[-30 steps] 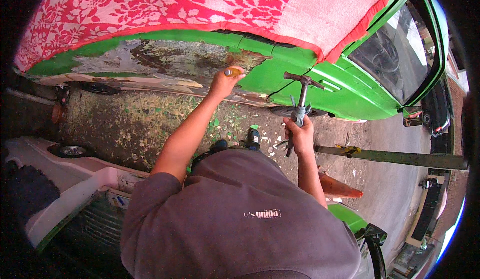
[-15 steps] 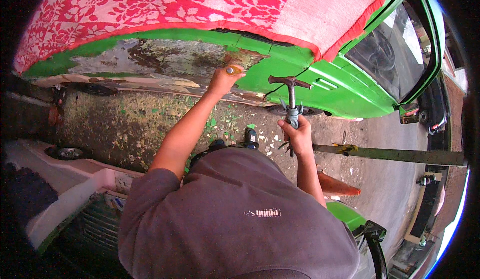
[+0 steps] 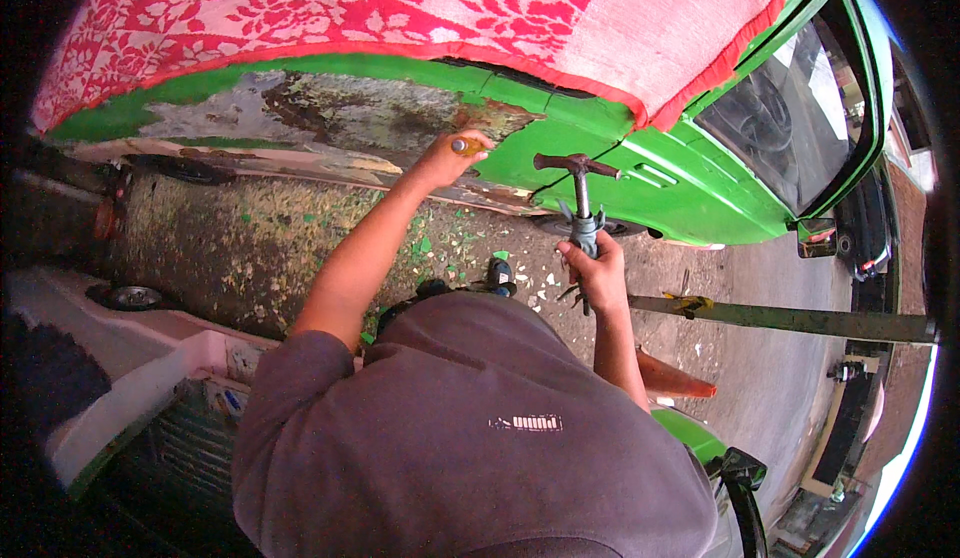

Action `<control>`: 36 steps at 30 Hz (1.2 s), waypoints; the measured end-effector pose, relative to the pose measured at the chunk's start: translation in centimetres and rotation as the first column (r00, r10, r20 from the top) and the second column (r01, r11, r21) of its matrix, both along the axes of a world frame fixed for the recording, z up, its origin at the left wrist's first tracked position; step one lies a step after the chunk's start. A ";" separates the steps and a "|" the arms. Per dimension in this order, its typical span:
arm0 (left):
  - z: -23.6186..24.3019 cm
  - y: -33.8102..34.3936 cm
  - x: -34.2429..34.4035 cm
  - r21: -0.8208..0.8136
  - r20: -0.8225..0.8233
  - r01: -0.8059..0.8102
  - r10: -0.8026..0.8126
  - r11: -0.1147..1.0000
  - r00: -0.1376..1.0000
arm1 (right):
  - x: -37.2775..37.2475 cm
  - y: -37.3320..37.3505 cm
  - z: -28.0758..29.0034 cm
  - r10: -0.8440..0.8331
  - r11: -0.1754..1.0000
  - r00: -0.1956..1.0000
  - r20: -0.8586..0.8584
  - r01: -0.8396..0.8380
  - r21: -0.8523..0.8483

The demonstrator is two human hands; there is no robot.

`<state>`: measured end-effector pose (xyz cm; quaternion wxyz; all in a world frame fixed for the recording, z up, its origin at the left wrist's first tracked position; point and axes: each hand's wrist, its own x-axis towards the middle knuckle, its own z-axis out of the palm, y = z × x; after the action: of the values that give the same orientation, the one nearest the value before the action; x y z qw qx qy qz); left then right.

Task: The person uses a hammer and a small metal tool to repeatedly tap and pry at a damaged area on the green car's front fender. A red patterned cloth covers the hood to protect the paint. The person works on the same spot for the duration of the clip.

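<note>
My left hand point(image 3: 449, 161) is closed round a tool with a yellow handle point(image 3: 466, 146); its far end is hidden, so I cannot tell its kind. That fist is at the edge of the stripped, rusty patch point(image 3: 375, 113) on the green car point(image 3: 655, 173). A hammer point(image 3: 577, 173) is gripped in my right hand point(image 3: 600, 270), its dark metal head pointing away from me near the car's door. Grey cloth or tape strips are wrapped round the hammer's handle below the head. The hammer head appears apart from the yellow-handled tool.
A red and pink floral blanket point(image 3: 330, 8) covers the car's upper part. Green paint flakes and pale chips lie on the ground point(image 3: 290, 223). To the right are a long pole point(image 3: 790, 315) and an orange cone point(image 3: 675, 374). Another vehicle point(image 3: 190, 348) stands at left.
Both hands keep nearly the same places and grips. The hammer has shifted only very slightly left, and the whole view has tilted a little.
</note>
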<state>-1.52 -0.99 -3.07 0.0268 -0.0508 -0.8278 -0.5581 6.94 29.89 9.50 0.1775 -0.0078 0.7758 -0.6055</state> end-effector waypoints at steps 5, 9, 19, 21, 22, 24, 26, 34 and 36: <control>-0.5 -0.6 -0.8 0.028 -0.033 0.042 -0.041 0.999 0.999 | -0.4 -0.2 0.0 0.018 1.000 1.000 -0.011 -0.018 -0.002; 0.0 -0.6 -0.8 0.036 0.022 0.072 -0.073 0.997 0.997 | -0.7 -0.9 0.7 0.064 0.992 0.996 -0.054 -0.057 0.116; -3.7 -1.7 -2.2 -0.126 -0.186 0.080 -0.103 0.989 0.977 | -1.9 -7.0 8.8 0.504 0.858 0.585 -0.635 -0.250 0.450; -5.6 -2.5 -3.4 -0.138 -0.077 0.044 -0.055 0.989 0.996 | -3.1 -7.2 8.1 0.643 0.699 0.606 -0.468 -0.214 0.683; -6.1 -2.5 -3.4 -0.142 -0.019 0.031 -0.034 0.989 0.999 | -3.9 -7.0 7.7 0.691 0.593 0.622 -0.368 -0.197 0.781; -0.9 0.0 -1.7 -0.033 0.032 -0.001 0.002 0.999 1.000 | -5.2 -5.7 6.9 0.578 0.653 0.731 -0.362 -0.149 0.742; -1.2 -0.7 -1.2 -0.055 -0.058 0.016 -0.019 0.998 0.998 | -4.5 -5.5 7.7 0.477 0.757 0.771 -0.422 -0.116 0.643; 0.5 -0.4 -1.7 0.041 0.001 0.073 -0.073 0.996 0.997 | -3.5 -5.3 9.5 0.352 0.892 0.828 -0.437 -0.154 0.425; 0.8 -0.4 -2.1 -0.015 0.033 0.107 -0.106 0.994 0.994 | -3.8 -4.8 9.0 0.334 0.895 0.852 -0.403 -0.151 0.421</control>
<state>-3.65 -1.43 -2.31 -0.0166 -0.0862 -0.8287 -0.5528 3.16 25.07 18.53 0.0608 -0.2183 0.8886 -0.3988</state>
